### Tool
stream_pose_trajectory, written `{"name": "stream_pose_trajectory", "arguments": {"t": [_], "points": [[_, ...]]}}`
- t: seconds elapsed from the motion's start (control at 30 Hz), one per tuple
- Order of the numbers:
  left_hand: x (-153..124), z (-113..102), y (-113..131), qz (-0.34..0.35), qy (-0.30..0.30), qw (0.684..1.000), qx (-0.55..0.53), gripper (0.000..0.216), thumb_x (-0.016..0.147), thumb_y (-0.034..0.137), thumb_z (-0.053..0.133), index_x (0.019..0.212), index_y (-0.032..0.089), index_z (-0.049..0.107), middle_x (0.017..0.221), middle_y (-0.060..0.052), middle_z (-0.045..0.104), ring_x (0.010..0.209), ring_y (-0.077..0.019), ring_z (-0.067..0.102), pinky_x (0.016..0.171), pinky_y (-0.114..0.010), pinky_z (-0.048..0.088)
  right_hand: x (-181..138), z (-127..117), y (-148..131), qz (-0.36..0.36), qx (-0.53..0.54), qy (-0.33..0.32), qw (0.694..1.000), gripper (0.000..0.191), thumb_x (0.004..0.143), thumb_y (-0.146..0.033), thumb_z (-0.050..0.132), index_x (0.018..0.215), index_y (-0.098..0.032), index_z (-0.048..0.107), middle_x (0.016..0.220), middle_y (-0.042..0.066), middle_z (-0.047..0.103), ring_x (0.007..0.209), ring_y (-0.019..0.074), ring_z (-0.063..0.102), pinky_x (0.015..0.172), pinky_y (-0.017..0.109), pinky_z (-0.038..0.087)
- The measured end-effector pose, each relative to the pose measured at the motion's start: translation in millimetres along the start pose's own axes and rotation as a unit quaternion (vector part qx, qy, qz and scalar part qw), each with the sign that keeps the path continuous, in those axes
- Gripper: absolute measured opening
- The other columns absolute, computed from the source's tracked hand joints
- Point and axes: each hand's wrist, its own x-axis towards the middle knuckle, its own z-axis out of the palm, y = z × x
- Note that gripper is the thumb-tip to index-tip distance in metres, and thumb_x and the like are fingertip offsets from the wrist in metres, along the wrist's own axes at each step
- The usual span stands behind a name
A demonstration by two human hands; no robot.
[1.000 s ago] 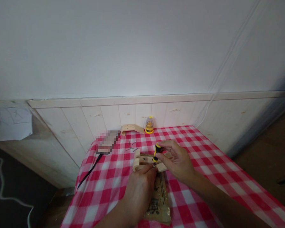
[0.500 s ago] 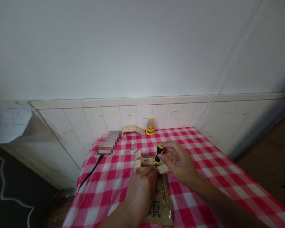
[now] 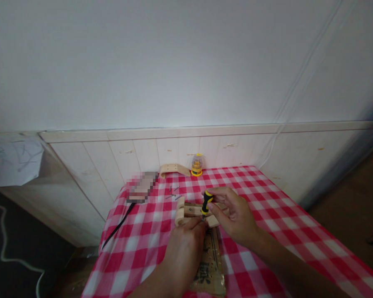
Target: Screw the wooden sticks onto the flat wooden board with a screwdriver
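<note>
Screwdriver (image 3: 207, 203) in my right hand (image 3: 234, 213), seen from the head view: my right fingers are narrow around its black-and-yellow handle, which stands nearly upright and leans a little to my right. Its tip points down at the wooden frame (image 3: 192, 211), which lies on the cloth-covered desk (image 3: 261, 256) straight ahead of me. My left hand (image 3: 185, 250) rests on the near side of that frame, fingertips drawn together right beside the screwdriver's tip. I cannot tell whether they pinch a fastener there or only press the wood.

A flat printed packet (image 3: 209, 271) runs toward me from the frame's near side, seemingly from beneath it. Beyond the frame, to my left, lie several loose metal fasteners (image 3: 178, 197), probably screws. Farther back, against the wall, a curved wooden piece (image 3: 175, 169) with small holes sits just beside a clear-and-yellow container (image 3: 197, 165).

I judge the step in hand to be turning a fastener at the frame; whether it goes in or out, I cannot say. As I see it, another turn calls for the tip seated squarely, light downward pressure from my right, and my left steadying the wood, its fingertips clear of a slipping tip.
</note>
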Motion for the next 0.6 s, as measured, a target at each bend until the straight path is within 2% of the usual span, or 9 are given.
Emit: {"name": "stream_pose_trajectory", "arguments": {"t": [0.23,0.4,0.6], "points": [[-0.8,-1.6,0.3,0.002,0.000,1.000,-0.001,0.027,0.100,0.009,0.051,0.094,0.020,0.075,0.100,-0.003,0.077,0.088,-0.0205,0.070,0.076,-0.031,0.055,1.5,1.3,2.2,0.004,-0.012,0.017,1.000,0.023,0.090,-0.016,0.068,0.112,-0.025,0.066,0.095,0.004,0.076,0.084,0.0188,0.076,0.074,0.030,0.062],[-0.6,-3.6,2.2,-0.002,-0.005,1.000,0.003,0.026,0.101,0.010,0.051,0.097,0.021,0.074,0.100,-0.002,0.077,0.087,-0.0201,0.070,0.078,-0.031,0.054,1.6,1.0,1.1,-0.001,-0.030,0.027,0.999,0.023,0.089,-0.017,0.071,0.110,-0.024,0.067,0.094,0.004,0.076,0.082,0.0188,0.075,0.073,0.030,0.062],[1.0,-3.5,2.4,-0.007,-0.011,1.000,0.015,0.028,0.100,0.008,0.049,0.100,0.021,0.074,0.100,-0.003,0.077,0.086,-0.0199,0.071,0.077,-0.031,0.056,5.6,-2.7,-2.9,-0.064,-0.045,-0.003,0.997,0.032,0.090,-0.012,0.067,0.119,-0.026,0.068,0.102,0.005,0.077,0.089,0.0186,0.075,0.080,0.030,0.062]]}}
